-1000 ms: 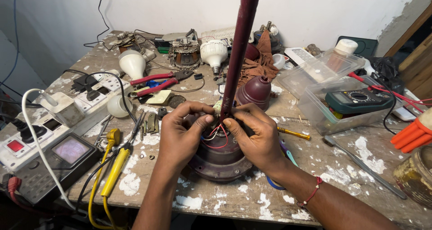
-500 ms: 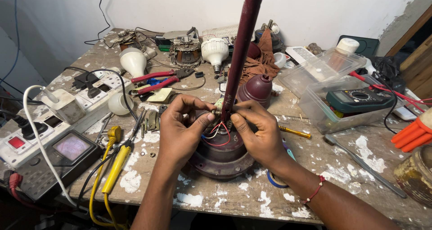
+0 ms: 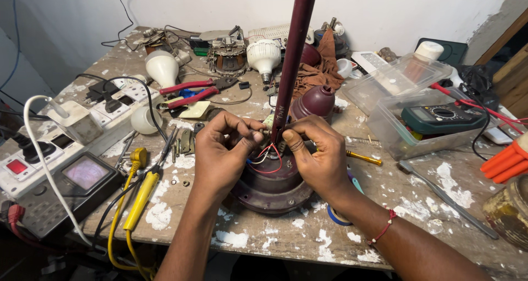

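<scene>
— Two hands on the job from where I watch: my left hand (image 3: 223, 149) and right hand (image 3: 313, 154) meet over the maroon fan motor (image 3: 272, 185), which sits near the front edge of the paint-flecked workbench (image 3: 308, 242).

— Fingers?

— Both sets pinched close at the foot of the maroon rod (image 3: 291, 55), which stands upright from the motor. They're on the red and white wires (image 3: 268, 159); which strand each tip has, I cannot tell.

— And the tubs?

— To the right, a clear plastic box (image 3: 396, 132) holds a green multimeter (image 3: 443, 117), with red leads trailing out. Behind it a second clear tub (image 3: 385, 83), lidded; a white-capped bottle (image 3: 423, 58) stands by it, whether inside or behind I cannot tell.
</scene>
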`<state>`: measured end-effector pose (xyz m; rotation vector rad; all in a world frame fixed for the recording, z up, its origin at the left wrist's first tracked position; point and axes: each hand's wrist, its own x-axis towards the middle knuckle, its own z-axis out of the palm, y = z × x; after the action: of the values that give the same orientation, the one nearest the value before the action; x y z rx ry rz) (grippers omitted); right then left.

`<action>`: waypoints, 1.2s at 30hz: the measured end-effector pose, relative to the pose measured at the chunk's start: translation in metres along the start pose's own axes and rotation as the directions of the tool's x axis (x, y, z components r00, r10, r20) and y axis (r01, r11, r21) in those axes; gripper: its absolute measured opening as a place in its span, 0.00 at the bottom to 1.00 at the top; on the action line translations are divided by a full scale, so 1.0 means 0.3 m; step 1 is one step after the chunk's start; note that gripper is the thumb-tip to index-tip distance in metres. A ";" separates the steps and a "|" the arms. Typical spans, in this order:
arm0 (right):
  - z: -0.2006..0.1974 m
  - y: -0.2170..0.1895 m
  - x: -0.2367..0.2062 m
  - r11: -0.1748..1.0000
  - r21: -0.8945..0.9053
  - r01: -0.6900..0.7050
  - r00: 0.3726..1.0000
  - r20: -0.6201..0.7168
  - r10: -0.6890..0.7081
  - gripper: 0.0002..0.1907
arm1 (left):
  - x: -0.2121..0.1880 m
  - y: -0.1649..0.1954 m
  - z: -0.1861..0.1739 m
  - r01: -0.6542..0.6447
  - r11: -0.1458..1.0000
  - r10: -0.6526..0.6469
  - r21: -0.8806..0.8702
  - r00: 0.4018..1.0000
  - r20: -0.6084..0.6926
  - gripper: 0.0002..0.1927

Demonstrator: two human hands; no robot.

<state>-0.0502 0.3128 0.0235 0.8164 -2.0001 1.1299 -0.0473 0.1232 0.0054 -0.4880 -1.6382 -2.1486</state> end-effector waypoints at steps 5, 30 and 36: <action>0.000 -0.015 0.012 0.999 -0.033 0.044 0.999 0.010 -0.043 0.08 | 0.006 -0.008 -0.001 -0.029 1.000 0.029 0.000 1.000 0.001 0.14; 0.001 -0.007 0.001 0.998 0.061 0.026 0.999 0.034 -0.028 0.06 | 0.012 -0.003 0.005 -0.043 0.984 0.046 0.175 0.999 -0.014 0.15; 0.001 -0.002 0.003 0.997 0.076 0.027 0.999 0.042 -0.030 0.07 | 0.017 -0.004 0.002 -0.053 0.999 0.053 -0.002 0.998 0.035 0.16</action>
<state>-0.0503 0.3122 0.0245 0.9124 -1.9846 1.1865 -0.0523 0.1235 0.0069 -0.5661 -1.6243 -2.1140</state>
